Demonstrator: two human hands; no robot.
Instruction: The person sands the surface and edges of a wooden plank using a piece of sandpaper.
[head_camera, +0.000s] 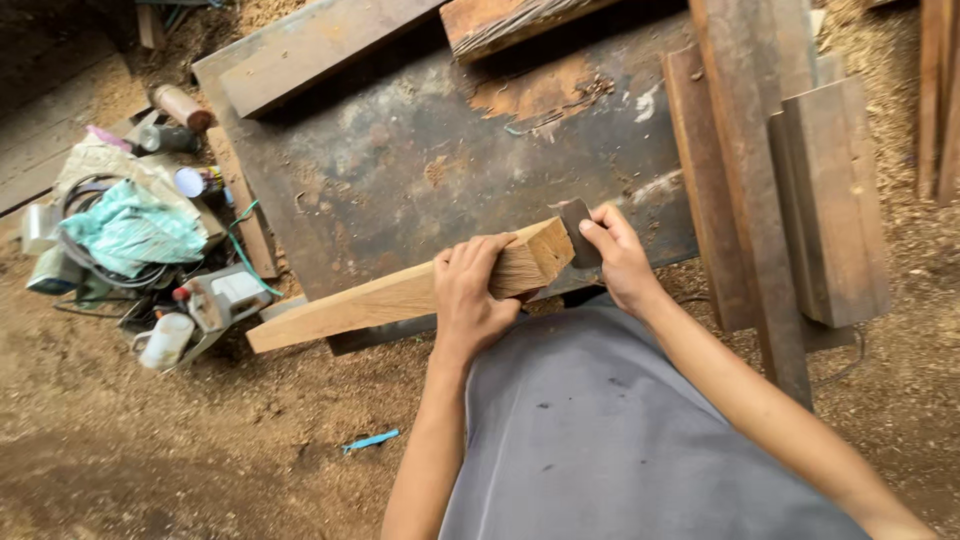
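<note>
Head view of hand work on a length of timber. The floor (150, 440) is covered in sawdust. Above it stands the counter (400, 160), a dark, rust-stained metal top carrying several dark planks (745, 190) along its right side and one more across its far left corner. The pale wooden beam (400, 295) lies at a slant over the near edge of the counter, its long end overhanging toward the floor on the left, its cut end raised toward the right. To the left of the counter lies a heap of clutter (135, 235): crumpled teal cloth, cables, cans and a small white cup.

The left hand (470, 295) is closed over the top of the beam just behind the cut end, fingers (490, 250) curled on its upper face, pinning it in place. The right hand (618, 255) pinches a small dark flat piece (578, 232), seemingly an abrasive or scraping block, with fingers narrow around it, pressed flat against the end face of the beam.

The step in hand appears to be dressing the cut end of the beam. A further stroke would call for firm downward pressure from the left hand, so the overhanging beam does not tip, and for the dark piece to stay square to the end grain.
</note>
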